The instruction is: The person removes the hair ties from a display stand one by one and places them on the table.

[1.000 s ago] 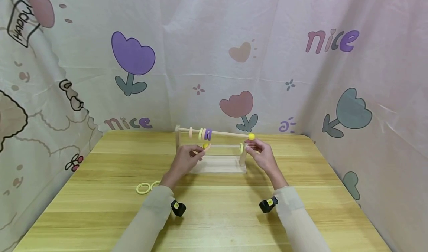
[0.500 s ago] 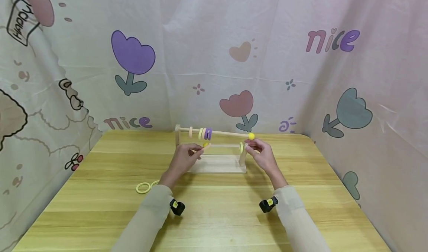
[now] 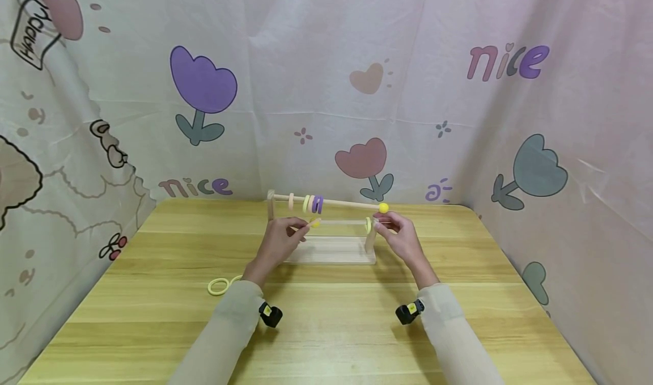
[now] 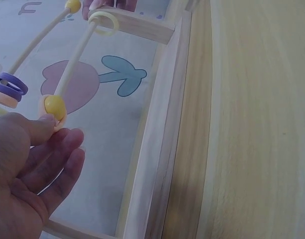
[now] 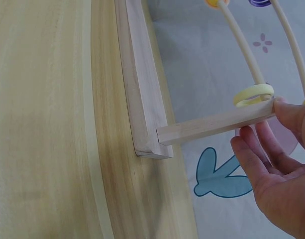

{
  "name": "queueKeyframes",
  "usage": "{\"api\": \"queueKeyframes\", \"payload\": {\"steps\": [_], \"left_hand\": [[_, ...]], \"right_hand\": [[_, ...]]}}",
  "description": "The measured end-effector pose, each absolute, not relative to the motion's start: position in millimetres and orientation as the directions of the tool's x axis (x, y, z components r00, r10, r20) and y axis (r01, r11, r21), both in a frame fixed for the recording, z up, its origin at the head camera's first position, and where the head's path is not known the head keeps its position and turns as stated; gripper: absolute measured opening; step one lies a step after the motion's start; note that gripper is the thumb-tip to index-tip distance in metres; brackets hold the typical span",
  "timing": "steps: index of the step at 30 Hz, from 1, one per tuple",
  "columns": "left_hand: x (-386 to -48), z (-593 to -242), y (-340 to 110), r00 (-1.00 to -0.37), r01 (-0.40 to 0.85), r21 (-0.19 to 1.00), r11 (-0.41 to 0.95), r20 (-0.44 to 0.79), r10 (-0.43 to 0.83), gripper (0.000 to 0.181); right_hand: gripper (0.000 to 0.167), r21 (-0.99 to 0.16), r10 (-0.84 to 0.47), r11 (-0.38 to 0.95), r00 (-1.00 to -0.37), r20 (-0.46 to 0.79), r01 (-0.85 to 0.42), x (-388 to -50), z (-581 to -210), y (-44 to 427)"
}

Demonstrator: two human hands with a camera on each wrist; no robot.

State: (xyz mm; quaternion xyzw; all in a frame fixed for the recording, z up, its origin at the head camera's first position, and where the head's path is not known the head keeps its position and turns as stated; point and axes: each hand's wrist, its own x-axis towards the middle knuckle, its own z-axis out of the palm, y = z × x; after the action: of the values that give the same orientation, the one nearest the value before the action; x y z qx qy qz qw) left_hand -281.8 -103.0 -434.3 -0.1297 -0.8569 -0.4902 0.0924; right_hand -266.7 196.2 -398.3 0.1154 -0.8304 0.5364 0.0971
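My left hand (image 3: 278,240) pinches a peach ring (image 4: 42,105) between thumb and fingers. The ring sits around or against the yellow bead (image 4: 55,106) that tips the lower rod (image 3: 344,222) of a wooden stand. With thumb and fingertips, my right hand (image 3: 400,237) holds the top of the stand's right post (image 5: 212,124). Beside that post a pale yellow ring (image 3: 368,225) hangs on the lower rod. Above, the upper rod (image 3: 347,204) carries purple rings (image 3: 318,205), a yellow ring (image 3: 305,204) and peach ones, and ends in another yellow bead (image 3: 384,208).
Left of the stand, a yellow ring (image 3: 218,286) lies on the wooden table (image 3: 336,334); another beside it is partly hidden by my left arm. The stand's flat base (image 3: 331,250) rests on the table. A patterned curtain (image 3: 306,90) rises behind.
My left hand has shifted slightly left with the peach ring, which went from the right side of the bead toward its left. The right hand keeps its place on the post.
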Motion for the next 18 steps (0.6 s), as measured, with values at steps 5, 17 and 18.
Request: {"api": "queueKeyframes", "payload": {"steps": [5, 17, 18], "left_hand": [[-280.3, -432.6, -102.0, -0.951, 0.306, 0.814, 0.493, 0.285, 0.119, 0.019], [-277.8, -433.3, -105.1, -0.946, 0.317, 0.822, 0.473, 0.31, 0.096, 0.019], [-277.4, -433.5, -105.7, -0.945, 0.321, 0.821, 0.472, 0.313, 0.098, 0.019]], "right_hand": [[0.025, -0.867, -0.089, 0.391, -0.951, 0.297, -0.307, -265.7, -397.5, 195.7], [0.023, -0.873, -0.089, 0.374, -0.949, 0.302, -0.313, -265.2, -397.3, 195.4], [0.023, -0.873, -0.09, 0.374, -0.949, 0.302, -0.313, -265.7, -397.8, 195.6]]}}
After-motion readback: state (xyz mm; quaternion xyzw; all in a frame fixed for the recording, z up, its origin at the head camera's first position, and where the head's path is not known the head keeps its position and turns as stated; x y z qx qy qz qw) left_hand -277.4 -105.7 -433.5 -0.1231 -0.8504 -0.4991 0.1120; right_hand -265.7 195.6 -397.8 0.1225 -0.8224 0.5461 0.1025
